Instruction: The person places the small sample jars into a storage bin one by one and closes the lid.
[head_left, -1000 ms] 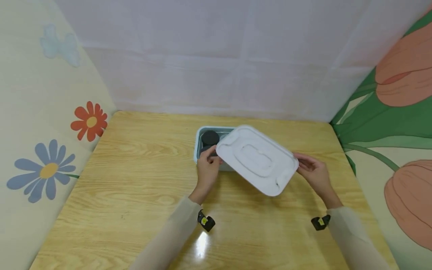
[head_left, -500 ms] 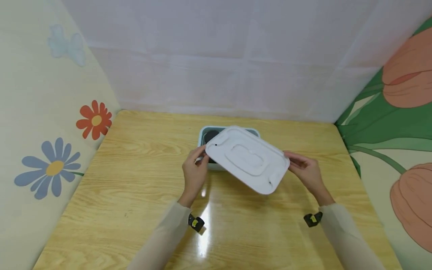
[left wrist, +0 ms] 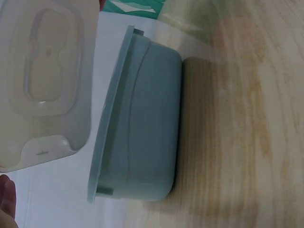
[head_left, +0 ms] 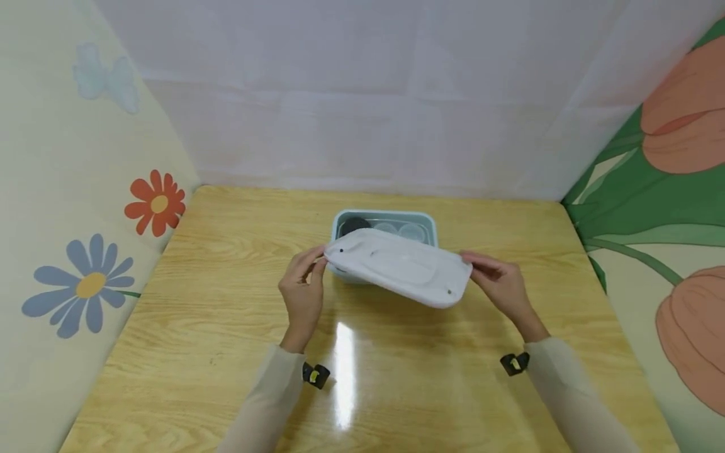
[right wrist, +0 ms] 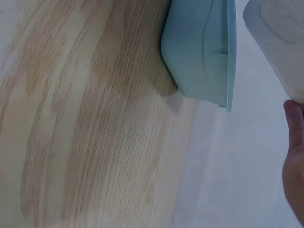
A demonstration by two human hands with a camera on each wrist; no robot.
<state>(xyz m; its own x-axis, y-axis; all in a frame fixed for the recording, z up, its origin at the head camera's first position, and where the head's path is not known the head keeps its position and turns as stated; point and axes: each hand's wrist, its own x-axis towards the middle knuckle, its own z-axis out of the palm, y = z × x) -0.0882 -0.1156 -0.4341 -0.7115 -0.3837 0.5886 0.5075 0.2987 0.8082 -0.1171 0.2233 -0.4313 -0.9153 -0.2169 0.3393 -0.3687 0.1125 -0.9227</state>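
Note:
A white plastic lid is held tilted over the front part of a light blue-green box. My left hand pinches the lid's left corner between thumb and fingers. At the opposite end, my right hand grips the right edge. Behind the lid, the open box shows a round black thing on its left and two clear round pieces beside it; the rest of its inside is hidden. In the left wrist view the lid's underside hangs apart from the box's rim.
The box stands on a wood-grain table near its back edge. A pale cloth wall rises behind, with flower-printed panels on the left and right. Bright light reflects off the tabletop in front of the box.
Both hands have shifted left with the lid, the left hand farthest. The lid has come lower and tipped flatter, uncovering the back of the box and the clear pieces.

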